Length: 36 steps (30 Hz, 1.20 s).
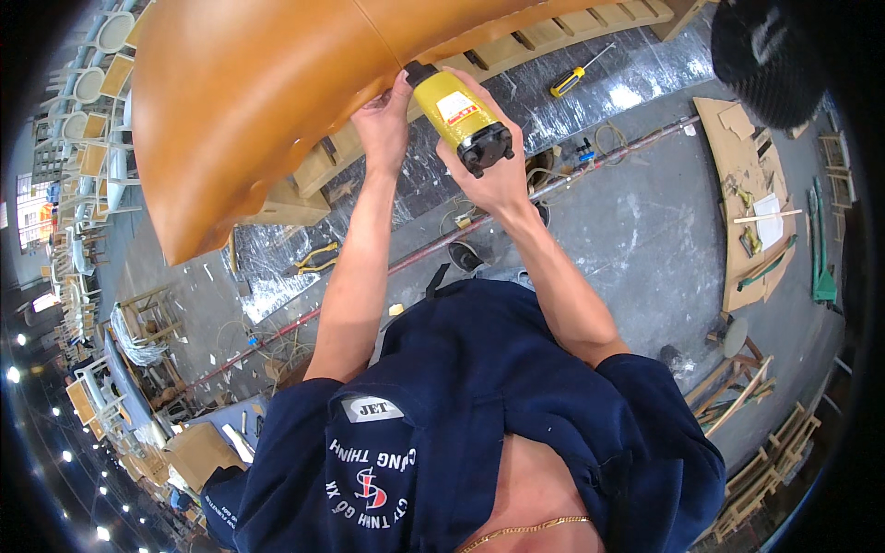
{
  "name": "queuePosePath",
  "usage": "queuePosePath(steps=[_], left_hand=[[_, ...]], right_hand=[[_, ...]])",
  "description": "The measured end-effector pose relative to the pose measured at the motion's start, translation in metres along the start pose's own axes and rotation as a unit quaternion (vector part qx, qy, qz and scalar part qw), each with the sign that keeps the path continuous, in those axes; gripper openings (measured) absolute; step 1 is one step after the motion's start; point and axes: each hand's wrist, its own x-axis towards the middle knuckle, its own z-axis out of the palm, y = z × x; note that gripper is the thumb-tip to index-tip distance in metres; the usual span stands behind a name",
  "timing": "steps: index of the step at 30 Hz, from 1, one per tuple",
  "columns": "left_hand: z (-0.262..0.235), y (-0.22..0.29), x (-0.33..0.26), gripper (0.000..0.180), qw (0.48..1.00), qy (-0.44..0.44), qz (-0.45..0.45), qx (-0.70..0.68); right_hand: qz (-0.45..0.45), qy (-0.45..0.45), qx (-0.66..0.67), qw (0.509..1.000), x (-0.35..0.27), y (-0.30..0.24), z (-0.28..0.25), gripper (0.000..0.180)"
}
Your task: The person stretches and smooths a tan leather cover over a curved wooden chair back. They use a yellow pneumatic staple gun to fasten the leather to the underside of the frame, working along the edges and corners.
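Observation:
My right hand (498, 170) grips a yellow pneumatic stapler (458, 115) with a black end cap, its nose pressed against the edge of a large tan leather-covered seat piece (249, 83). My left hand (384, 124) pinches the leather right beside the stapler's nose, holding it against the wooden frame (516, 51) underneath. The frame's slats show along the piece's lower edge.
A yellow-handled screwdriver (572, 81) lies on the silvery sheet on the floor. Yellow pliers (313, 260) lie lower left. A long hose (553, 184) crosses the floor. A board with tools and paper (751, 212) is at right. Wooden chair frames (756, 387) stand lower right, and stacked chairs (97, 83) at left.

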Motion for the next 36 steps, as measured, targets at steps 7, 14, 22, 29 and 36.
queuePosePath(steps=[7, 14, 22, 29, 36], left_hand=[[-0.004, -0.004, -0.003, 0.021, 1.000, -0.006, -0.009, 0.019], [-0.007, 0.020, -0.005, 0.022, 0.997, 0.014, -0.072, 0.009], [-0.018, 0.012, 0.001, 0.022, 0.995, -0.026, -0.018, 0.095], [-0.026, 0.026, 0.000, 0.029, 0.996, -0.023, -0.032, 0.074], [-0.036, 0.013, 0.000, 0.028, 0.996, -0.046, -0.014, 0.079]], right_hand=[[-0.005, 0.021, 0.022, 1.000, -0.002, 0.004, 0.009, 0.068], [0.003, -0.007, 0.006, 1.000, -0.005, -0.005, 0.005, 0.064], [-0.011, 0.025, 0.005, 1.000, -0.008, -0.002, 0.024, 0.067], [-0.030, 0.015, 0.013, 0.999, -0.011, -0.002, 0.025, 0.067], [-0.009, 0.022, 0.000, 1.000, -0.011, -0.005, 0.033, 0.066]])
